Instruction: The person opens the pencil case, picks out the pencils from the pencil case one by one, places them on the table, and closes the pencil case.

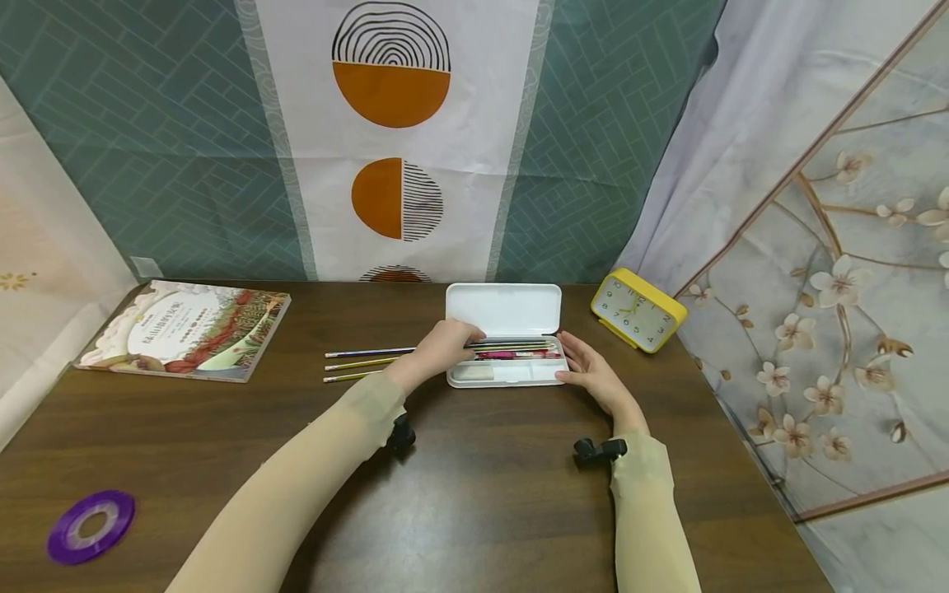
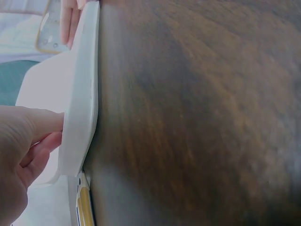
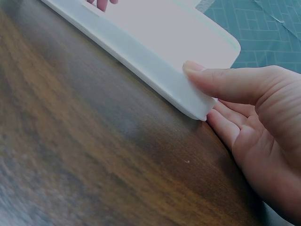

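An open white pencil case stands on the table with its lid tilted up at the back. Several pencils and a red-pink pen lie inside, beside a whitish block in the front compartment. My left hand reaches over the left end, fingers bent down into the case; their tips are hidden behind its wall in the left wrist view, so I cannot tell whether they pinch a pencil. My right hand grips the right end, thumb on the rim and fingers outside.
Three pencils lie left of the case, partly behind my left forearm. A yellow alarm clock stands at the right, near the back. A picture book lies at the left, with a purple tape roll at the front left. Patterned cloth hangs behind the table.
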Motion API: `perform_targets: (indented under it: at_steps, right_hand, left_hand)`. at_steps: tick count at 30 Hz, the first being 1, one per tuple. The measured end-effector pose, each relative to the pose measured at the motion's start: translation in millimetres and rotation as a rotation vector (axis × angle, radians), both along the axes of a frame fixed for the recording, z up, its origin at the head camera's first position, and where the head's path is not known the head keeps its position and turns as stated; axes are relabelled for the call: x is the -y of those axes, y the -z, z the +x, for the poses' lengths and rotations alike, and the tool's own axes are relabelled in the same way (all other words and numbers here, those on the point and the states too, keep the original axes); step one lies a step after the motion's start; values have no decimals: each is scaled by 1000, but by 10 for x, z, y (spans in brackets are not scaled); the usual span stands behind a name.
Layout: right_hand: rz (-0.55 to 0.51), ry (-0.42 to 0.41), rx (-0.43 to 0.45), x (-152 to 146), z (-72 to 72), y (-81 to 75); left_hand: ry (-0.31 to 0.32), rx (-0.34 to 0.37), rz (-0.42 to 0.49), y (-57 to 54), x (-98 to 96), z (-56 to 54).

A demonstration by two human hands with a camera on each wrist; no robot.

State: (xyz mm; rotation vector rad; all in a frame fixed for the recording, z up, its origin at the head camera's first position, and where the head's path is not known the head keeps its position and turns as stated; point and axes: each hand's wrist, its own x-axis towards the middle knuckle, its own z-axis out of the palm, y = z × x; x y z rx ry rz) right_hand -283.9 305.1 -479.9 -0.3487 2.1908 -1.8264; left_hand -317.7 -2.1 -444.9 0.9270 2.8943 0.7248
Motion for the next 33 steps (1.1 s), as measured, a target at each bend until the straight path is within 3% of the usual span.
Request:
perform_targets:
  at_steps: [12,33]
  right_hand:
    - [-7,-7,-5,21,4,-6]
    - [-3,-9,-22,0,-5,2]
  left_hand:
    - [-4,-42,-34,17,-25,-23]
    - [-21,12,-17,11,-92,-33]
